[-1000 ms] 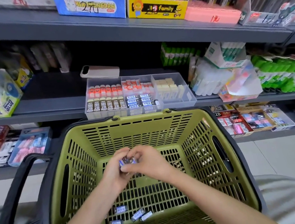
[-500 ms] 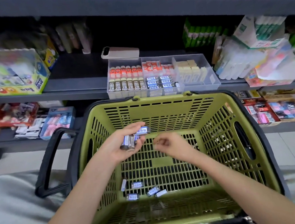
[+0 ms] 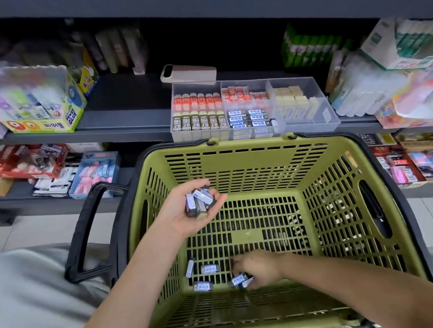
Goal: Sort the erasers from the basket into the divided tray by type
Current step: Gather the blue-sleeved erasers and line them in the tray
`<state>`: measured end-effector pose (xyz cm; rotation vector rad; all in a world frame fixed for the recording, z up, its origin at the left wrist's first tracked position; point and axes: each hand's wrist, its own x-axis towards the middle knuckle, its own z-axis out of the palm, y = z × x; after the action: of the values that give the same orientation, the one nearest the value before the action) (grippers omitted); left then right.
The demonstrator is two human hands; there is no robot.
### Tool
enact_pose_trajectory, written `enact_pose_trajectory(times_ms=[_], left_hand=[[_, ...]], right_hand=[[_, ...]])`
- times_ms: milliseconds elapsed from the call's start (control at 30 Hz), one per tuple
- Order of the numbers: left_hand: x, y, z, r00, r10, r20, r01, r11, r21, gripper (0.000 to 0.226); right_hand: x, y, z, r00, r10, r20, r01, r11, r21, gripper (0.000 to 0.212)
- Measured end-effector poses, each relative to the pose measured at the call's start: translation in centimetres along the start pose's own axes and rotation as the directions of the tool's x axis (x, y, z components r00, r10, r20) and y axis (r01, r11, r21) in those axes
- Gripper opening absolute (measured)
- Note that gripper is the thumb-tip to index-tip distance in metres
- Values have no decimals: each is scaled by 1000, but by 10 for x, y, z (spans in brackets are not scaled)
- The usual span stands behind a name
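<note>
Head view: the left hand (image 3: 185,213) is raised over the left part of the green basket (image 3: 236,162), palm turned up, with the forearm coming from the lower left. Its fingers are curled into a cup and hold the held erasers (image 3: 200,200), a small pile of blue-and-white sleeved blocks that lie across each other at different angles. The right hand (image 3: 258,267) is low at the basket floor, back of the hand up, and its forearm crosses from the lower right. Its fingers are bent down on a tilted eraser (image 3: 238,279) and touch it. I cannot tell if they already grip it, because the fingertips are hidden.

Three loose erasers lie on the floor just left of this hand. A narrow eraser (image 3: 190,268) has its long axis pointing away from the person. A middle eraser (image 3: 209,269) and a near eraser (image 3: 202,286) lie with the long axis left to right.

The divided tray (image 3: 309,125) stands on the shelf (image 3: 127,119) just behind the basket. Its compartments hold rows of erasers standing upright, and the blue ones lie flat in a stack.
</note>
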<state>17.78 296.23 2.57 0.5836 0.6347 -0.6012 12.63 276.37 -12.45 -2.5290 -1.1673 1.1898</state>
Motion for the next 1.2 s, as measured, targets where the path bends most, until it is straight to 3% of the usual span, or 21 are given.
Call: enact_pose_trajectory(times_ms=[67, 133, 233, 300, 333, 433, 533, 600, 667, 733, 833, 867, 900, 933, 1000, 1033, 1100, 1200], left_hand=[[2, 0, -2, 998, -25, -55, 30, 996, 81, 14], [2, -1, -3, 996, -24, -84, 38, 984, 177, 21], [2, -3, -4, 988, 41, -146, -6, 973, 233, 33], [4, -3, -4, 982, 70, -177, -34, 980, 197, 41], [4, -3, -4, 980, 68, -185, -34, 983, 182, 46], [2, -1, 0, 994, -2, -114, 18, 990, 138, 57], [1, 0, 1, 999, -50, -15, 52, 991, 120, 55], [2, 2, 0, 998, -49, -40, 54, 988, 145, 52], [0, 4, 0, 997, -60, -52, 67, 987, 143, 44], [-3, 5, 1, 996, -71, -52, 76, 990, 117, 34], [-6, 9, 1, 997, -77, -8, 76, 997, -19, 19], [-7, 11, 1, 997, -70, 23, 71, 996, -51, 16], [-9, 12, 1, 997, -59, 59, 63, 995, -78, 14], [-11, 15, 1, 995, -43, 96, 53, 993, -107, 14], [-15, 19, 0, 987, 1, 159, 24, 988, -156, 16], [-17, 21, 0, 982, 25, 189, 8, 985, -171, 17], [-21, 25, 0, 967, 68, 247, -21, 982, -187, 17], [-25, 28, -1, 952, 114, 283, -64, 981, -181, 18]], right_hand=[[-5, 1, -6, 994, 77, -76, -59, 975, 214, 39], [-13, -1, -29, 964, 181, -196, -67, 874, 481, 29], [-26, -10, -78, 841, 366, -399, 90, 632, 770, 20], [-37, -24, -107, 747, 465, -475, 237, 481, 844, 17], [-41, -31, -118, 709, 481, -516, 298, 458, 837, 16], [-48, -53, -137, 628, 433, -646, 324, 609, 724, 19], [-43, -72, -145, 519, 352, -779, 108, 877, 468, 26], [-37, -79, -150, 483, 305, -821, -9, 939, 344, 37], [-36, -80, -153, 498, 266, -825, -30, 956, 291, 47], [-37, -77, -154, 512, 224, -829, 86, 947, 309, 45], [-38, -67, -151, 417, 355, -837, 431, 733, 526, 14], [-35, -62, -148, 395, 424, -815, 461, 676, 575, 11], [-31, -57, -143, 427, 450, -784, 403, 682, 610, 11], [-24, -51, -134, 525, 426, -737, 273, 735, 620, 10], [-7, -47, -109, 809, 307, -501, 9, 846, 533, 25], [2, -48, -94, 897, 245, -368, -47, 881, 471, 36], [20, -51, -68, 968, 123, -221, -37, 934, 356, 52], [43, -54, -42, 991, -68, -119, 69, 998, 8, 67]])
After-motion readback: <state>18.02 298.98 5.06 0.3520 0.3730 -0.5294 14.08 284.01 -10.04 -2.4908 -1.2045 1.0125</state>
